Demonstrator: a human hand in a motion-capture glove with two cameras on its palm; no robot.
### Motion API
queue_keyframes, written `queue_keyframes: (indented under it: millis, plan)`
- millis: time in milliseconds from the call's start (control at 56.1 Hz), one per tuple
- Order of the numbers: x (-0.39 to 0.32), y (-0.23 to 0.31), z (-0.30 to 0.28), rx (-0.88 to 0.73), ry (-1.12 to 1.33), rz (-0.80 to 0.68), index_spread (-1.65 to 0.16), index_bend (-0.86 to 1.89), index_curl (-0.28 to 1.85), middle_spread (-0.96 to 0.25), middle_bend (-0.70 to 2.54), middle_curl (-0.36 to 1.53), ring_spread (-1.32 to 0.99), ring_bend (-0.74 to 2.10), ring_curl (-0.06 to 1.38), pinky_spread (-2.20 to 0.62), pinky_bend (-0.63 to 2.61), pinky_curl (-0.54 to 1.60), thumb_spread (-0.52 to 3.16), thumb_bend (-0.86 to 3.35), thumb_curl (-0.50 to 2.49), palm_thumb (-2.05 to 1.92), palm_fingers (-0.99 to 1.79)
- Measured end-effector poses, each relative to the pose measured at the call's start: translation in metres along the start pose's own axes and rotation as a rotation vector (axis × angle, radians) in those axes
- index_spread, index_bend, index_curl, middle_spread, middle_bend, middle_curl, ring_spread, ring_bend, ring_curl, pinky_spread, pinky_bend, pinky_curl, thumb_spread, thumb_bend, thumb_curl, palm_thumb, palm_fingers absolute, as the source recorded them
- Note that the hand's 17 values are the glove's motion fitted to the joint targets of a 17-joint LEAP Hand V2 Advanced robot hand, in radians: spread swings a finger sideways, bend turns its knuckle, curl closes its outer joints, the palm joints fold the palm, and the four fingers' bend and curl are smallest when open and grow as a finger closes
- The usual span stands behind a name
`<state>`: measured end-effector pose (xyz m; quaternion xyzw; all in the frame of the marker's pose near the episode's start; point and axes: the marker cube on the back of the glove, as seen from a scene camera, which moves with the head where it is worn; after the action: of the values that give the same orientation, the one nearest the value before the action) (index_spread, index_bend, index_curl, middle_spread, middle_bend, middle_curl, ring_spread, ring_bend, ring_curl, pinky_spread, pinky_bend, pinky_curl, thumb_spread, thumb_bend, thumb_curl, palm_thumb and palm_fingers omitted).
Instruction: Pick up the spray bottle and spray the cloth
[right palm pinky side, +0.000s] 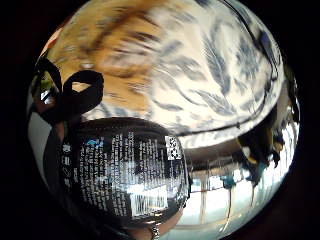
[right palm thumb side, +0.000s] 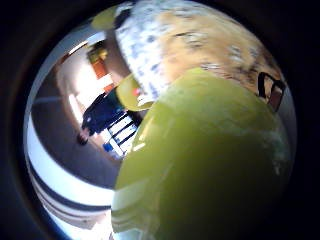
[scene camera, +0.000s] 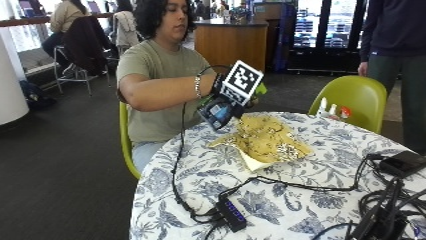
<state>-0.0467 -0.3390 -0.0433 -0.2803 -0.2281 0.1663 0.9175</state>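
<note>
Bottle (scene camera: 217, 113) is held in right hand (scene camera: 229, 95) above cloth (scene camera: 266, 137); its nozzle is hidden.

round table (scene camera: 200, 175) in blue-patterned tablecloth, crumpled cloth (scene camera: 266, 140), black cables (scene camera: 279, 185)

One spray bottle (scene camera: 217, 112), one crumpled cloth (scene camera: 266, 138), one round table (scene camera: 319, 200), two green chairs (scene camera: 353, 100).

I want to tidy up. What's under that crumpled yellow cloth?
The yellow cloth lies on the table with its blue leafy covering. A pale corner peeks out beneath; anything else underneath is hidden.
</note>
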Motion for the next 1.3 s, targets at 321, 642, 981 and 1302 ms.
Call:
queue_keyframes:
  millis: [321,642,981,1302]
  plan:
    - [-0.152,-0.053,0.036,0.370,-0.566,-0.586,-0.22,0.27,0.61,-0.12,0.64,0.54,-0.16,0.56,0.46,-0.17,0.31,0.38,0.47,-0.03,0.76,1.02,1.32]
    - [-0.165,-0.144,0.110,0.575,-0.456,-0.800,-0.22,0.28,0.62,-0.12,0.64,0.54,-0.16,0.57,0.47,-0.19,0.33,0.38,0.44,-0.03,0.77,1.02,1.33]
    - [-0.163,-0.167,0.098,0.657,-0.517,-0.765,-0.22,0.31,0.63,-0.12,0.64,0.53,-0.16,0.59,0.47,-0.20,0.33,0.38,0.42,-0.03,0.78,1.00,1.35]
    - [-0.141,-0.152,0.113,0.421,-0.417,-0.723,-0.23,0.30,0.62,-0.11,0.61,0.52,-0.16,0.50,0.44,-0.17,0.33,0.38,0.48,-0.04,0.77,0.96,1.21]
